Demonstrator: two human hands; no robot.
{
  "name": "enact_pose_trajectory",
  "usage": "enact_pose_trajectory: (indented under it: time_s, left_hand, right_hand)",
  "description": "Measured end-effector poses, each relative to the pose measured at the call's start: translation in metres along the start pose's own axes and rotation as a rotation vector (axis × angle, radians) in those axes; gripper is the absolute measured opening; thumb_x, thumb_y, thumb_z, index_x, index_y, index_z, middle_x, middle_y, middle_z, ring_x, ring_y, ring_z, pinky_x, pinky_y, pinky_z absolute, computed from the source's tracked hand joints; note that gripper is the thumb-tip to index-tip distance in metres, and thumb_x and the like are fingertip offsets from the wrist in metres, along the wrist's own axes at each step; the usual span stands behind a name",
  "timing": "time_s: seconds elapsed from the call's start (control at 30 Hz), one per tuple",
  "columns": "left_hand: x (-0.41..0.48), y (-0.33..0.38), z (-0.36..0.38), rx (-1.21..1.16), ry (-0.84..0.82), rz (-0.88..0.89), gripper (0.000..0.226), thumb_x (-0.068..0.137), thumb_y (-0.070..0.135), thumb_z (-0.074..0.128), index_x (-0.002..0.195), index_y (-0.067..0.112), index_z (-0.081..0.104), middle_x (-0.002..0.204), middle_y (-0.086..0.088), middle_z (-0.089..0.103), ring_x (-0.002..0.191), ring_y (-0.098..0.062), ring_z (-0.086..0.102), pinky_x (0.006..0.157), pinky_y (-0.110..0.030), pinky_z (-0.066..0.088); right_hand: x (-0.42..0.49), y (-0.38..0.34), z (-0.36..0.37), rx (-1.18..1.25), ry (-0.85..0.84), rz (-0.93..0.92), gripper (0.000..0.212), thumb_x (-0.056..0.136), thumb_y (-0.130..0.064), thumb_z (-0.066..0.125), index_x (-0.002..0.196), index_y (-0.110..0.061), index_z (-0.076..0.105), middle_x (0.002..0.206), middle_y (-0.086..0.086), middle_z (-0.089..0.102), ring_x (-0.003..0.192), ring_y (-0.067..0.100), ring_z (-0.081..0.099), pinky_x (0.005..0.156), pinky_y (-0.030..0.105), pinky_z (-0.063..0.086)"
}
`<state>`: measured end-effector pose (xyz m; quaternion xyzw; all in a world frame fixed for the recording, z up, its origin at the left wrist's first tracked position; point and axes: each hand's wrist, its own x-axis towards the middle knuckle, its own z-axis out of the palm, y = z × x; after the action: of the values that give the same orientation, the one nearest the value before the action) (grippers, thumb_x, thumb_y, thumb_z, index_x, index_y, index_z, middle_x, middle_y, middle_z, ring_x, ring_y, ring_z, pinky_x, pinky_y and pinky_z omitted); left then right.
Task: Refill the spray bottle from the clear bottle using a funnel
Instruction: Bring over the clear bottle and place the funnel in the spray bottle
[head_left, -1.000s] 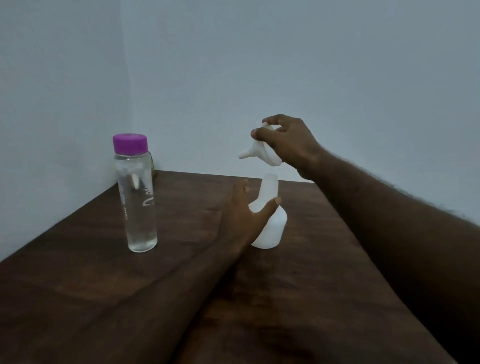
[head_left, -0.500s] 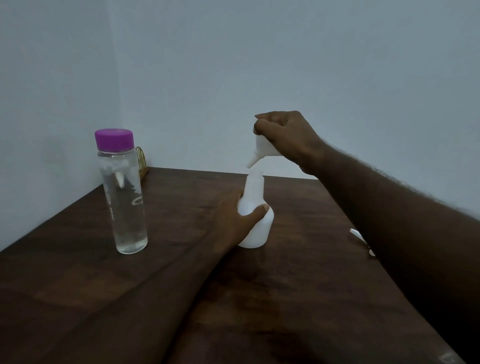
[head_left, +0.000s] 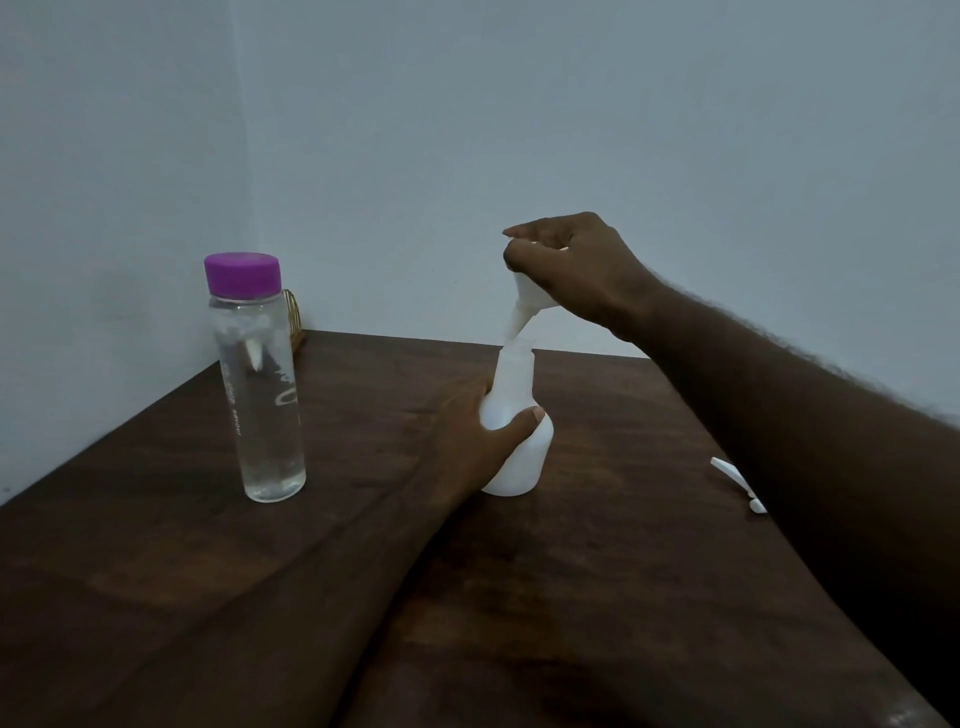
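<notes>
The small white plastic spray bottle (head_left: 517, 457) stands upright on the dark brown wooden desk (head_left: 597, 582), about in the middle of the scene and toward the far edge. Its neck is open at the top, with no spray head on it. The left hand (head_left: 467, 441) grips the lower body of this bottle from the left side: the thumb lies over the near side of the bottle and the other fingers go round the far side, where they are mostly hidden.

Directly above the neck is the white plastic funnel (head_left: 524, 306). It is tilted, with the wide mouth up and to the right, and the narrow spout points down and to the left. The tip of the spout is at the opening of the neck; I cannot tell if it is already inside or only touches the rim. The right hand (head_left: 576, 270) holds the funnel from above, with the fingers curled and pinching the wide rim.

To the left, well apart from the spray bottle, stands the tall clear bottle (head_left: 262, 405) with a purple screw cap (head_left: 242, 271). The cap is on, and clear liquid fills most of the bottle. Just behind it, at the far corner of the desk, a small golden object (head_left: 294, 322) shows partly. On the right of the desk lies a thin white plastic piece (head_left: 735, 478), partly hidden by the right forearm. Pale grey walls (head_left: 519, 130) meet in the corner behind the desk.
</notes>
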<state>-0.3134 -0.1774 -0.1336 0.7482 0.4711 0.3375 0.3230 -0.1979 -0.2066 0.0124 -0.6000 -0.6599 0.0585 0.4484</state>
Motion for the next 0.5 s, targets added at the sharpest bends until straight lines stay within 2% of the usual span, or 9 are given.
enact_pose_trajectory:
  time_s: [0.07,0.13,0.23,0.33,0.4,0.47,0.5]
  left_hand:
    - [-0.0008,-0.0003,-0.0004,-0.008,-0.006,-0.002,0.071,0.084,0.057,0.061,0.141,0.021,0.038,0.142,-0.002,0.048,0.122,-0.018,0.05,0.098,-0.029,0.04]
    - [-0.0014,0.0005,-0.0011,-0.007,-0.002,-0.001,0.07,0.084,0.057,0.06,0.14,0.02,0.039,0.141,-0.001,0.049,0.121,-0.018,0.05,0.095,-0.027,0.039]
    - [-0.0014,0.0005,-0.0003,-0.016,0.014,0.005,0.068,0.085,0.056,0.06,0.138,0.019,0.042,0.139,-0.002,0.051,0.114,-0.015,0.051,0.088,-0.023,0.036]
    - [-0.0005,-0.0007,0.0002,-0.023,0.019,0.004,0.069,0.084,0.056,0.061,0.138,0.019,0.041,0.139,-0.001,0.051,0.117,-0.016,0.051,0.091,-0.025,0.039]
    - [0.0012,-0.0026,0.0011,-0.036,0.014,0.007,0.069,0.083,0.057,0.062,0.139,0.02,0.041,0.139,-0.001,0.051,0.119,-0.017,0.051,0.093,-0.026,0.04]
    - [0.0022,-0.0026,0.0008,-0.036,-0.007,0.0,0.071,0.084,0.057,0.061,0.14,0.021,0.039,0.141,-0.001,0.049,0.122,-0.018,0.05,0.097,-0.028,0.04]
    - [0.0024,-0.0023,0.0007,-0.03,-0.017,-0.006,0.072,0.084,0.058,0.06,0.141,0.021,0.038,0.142,-0.001,0.048,0.124,-0.018,0.049,0.099,-0.03,0.039]
  right_hand:
    - [-0.0018,-0.0024,-0.0002,-0.019,0.007,-0.002,0.024,0.081,-0.033,0.06,0.08,-0.014,0.074,0.112,-0.004,0.072,0.101,0.013,0.065,0.083,0.032,0.054]
    - [-0.0031,-0.0037,-0.0004,-0.03,0.008,-0.005,0.023,0.081,-0.033,0.06,0.073,-0.015,0.071,0.113,-0.002,0.072,0.101,0.015,0.064,0.082,0.035,0.054]
    - [-0.0019,-0.0024,-0.0013,-0.019,0.011,0.001,0.022,0.082,-0.032,0.06,0.064,-0.023,0.069,0.109,-0.008,0.072,0.102,0.009,0.064,0.081,0.029,0.053]
    - [-0.0019,-0.0027,-0.0012,-0.001,0.01,-0.007,0.03,0.08,-0.032,0.059,0.051,-0.03,0.065,0.102,-0.011,0.073,0.103,0.009,0.065,0.076,0.026,0.052]
    - [-0.0029,-0.0031,-0.0013,-0.028,-0.007,0.0,0.024,0.08,-0.034,0.06,0.057,-0.031,0.066,0.105,-0.014,0.072,0.101,0.006,0.064,0.076,0.024,0.051]
    - [-0.0048,-0.0017,0.0014,-0.099,-0.056,0.001,0.011,0.081,-0.036,0.061,0.074,-0.031,0.069,0.115,-0.015,0.07,0.103,0.002,0.061,0.076,0.019,0.048]
    - [-0.0066,-0.0007,0.0041,-0.136,-0.084,0.002,0.012,0.081,-0.037,0.062,0.083,-0.03,0.071,0.119,-0.015,0.068,0.106,0.002,0.06,0.076,0.017,0.046]
